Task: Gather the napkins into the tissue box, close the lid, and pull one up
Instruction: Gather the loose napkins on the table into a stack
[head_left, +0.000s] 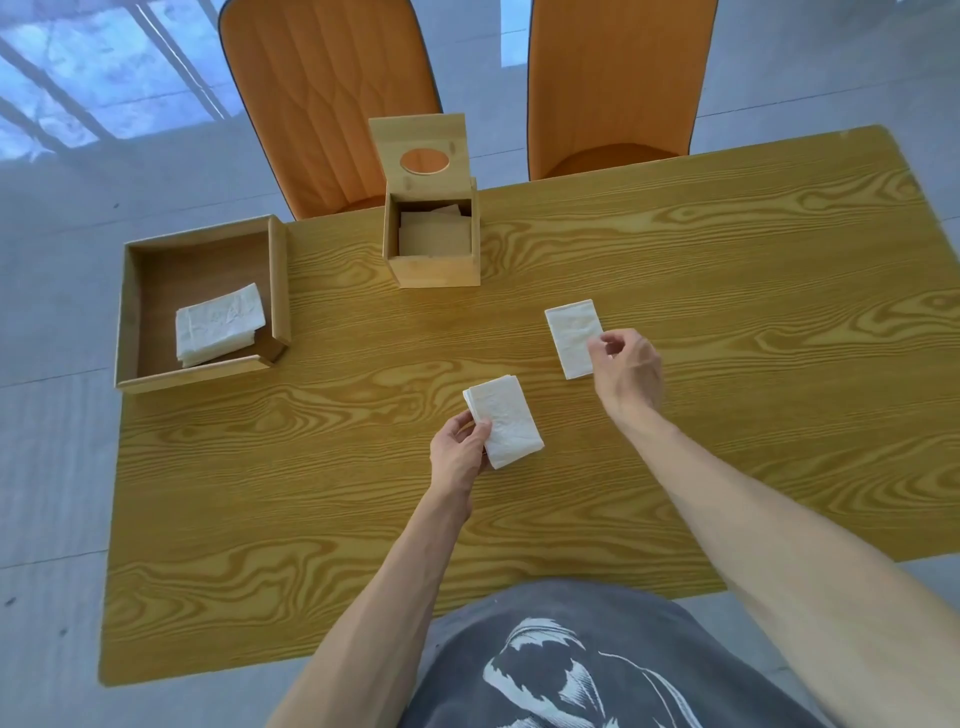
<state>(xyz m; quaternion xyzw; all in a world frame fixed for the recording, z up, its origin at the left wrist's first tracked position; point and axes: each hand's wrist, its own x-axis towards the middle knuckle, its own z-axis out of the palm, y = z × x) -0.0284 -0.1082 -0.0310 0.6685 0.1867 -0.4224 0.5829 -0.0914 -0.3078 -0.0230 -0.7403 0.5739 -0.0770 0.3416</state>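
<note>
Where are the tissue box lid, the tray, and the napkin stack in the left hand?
tissue box lid (422, 134): head view, wood above the round hole.
tray (279, 280): head view, right wall.
napkin stack (511, 423): head view, top sheet, middle.
left hand (457, 454): head view, back.

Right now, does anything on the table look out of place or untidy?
Nothing is damaged. The napkins inside the tissue box lie unevenly, one corner sticking up, and its lid stands open. The tray stack sits askew.

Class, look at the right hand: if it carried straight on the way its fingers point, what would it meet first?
The right hand already reaches the folded napkin on the table; beyond it probably the open tissue box, though depth is unclear.
</note>
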